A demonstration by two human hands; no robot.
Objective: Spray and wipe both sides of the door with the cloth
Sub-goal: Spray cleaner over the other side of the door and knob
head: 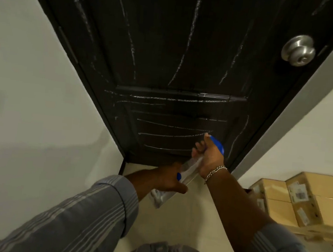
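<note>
Head view, dark door [169,54] streaked with white lines, right hand [209,157] curled round clear spray bottle [189,169] by its blue head, left hand [168,179] gripping the bottle's lower body, silver knob [298,50], cardboard boxes [301,203] at right.

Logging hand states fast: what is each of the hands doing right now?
Left hand: grips the lower body of the spray bottle.
Right hand: grips the bottle's blue spray head, aimed at the door.
</note>
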